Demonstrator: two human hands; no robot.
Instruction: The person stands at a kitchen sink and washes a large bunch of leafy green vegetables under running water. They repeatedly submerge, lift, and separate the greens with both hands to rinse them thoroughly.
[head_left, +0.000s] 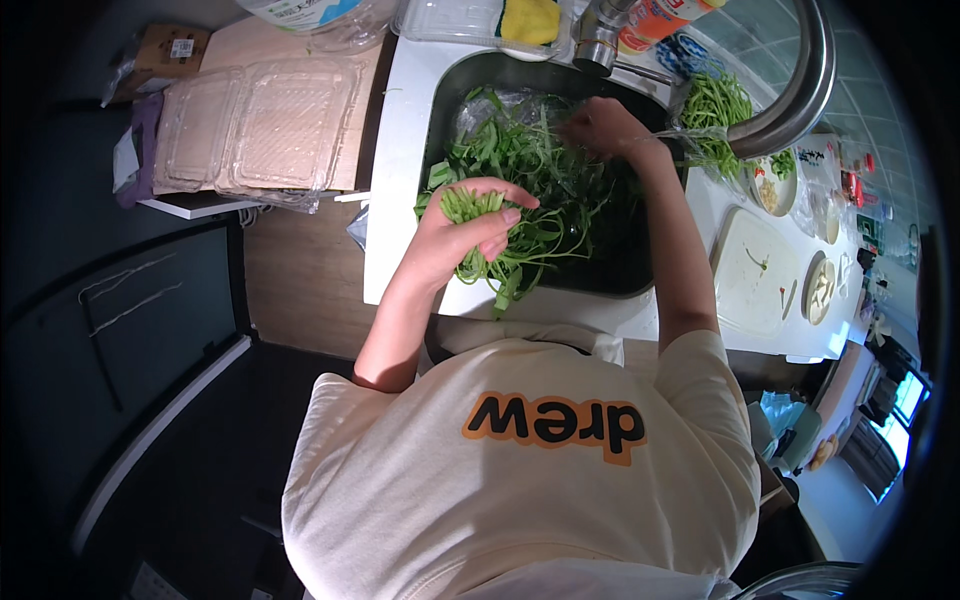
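Observation:
My left hand grips a bunch of leafy greens by its cut pale-green stems, above the near left part of the sink. Leaves and thin stalks trail below the fist towards the counter's front edge. My right hand is over the far right of the dark sink, with its fingers curled and blurred; whether they hold anything is not clear. Beneath both hands, loose leafy greens fill much of the basin. Water streams from the curved metal faucet towards my right wrist.
Cut green stems lie in a pile right of the sink. Farther right are a white cutting board, a plate of chopped ingredients and a bowl of pale pieces. Clear plastic trays rest at left; a yellow sponge lies behind the sink.

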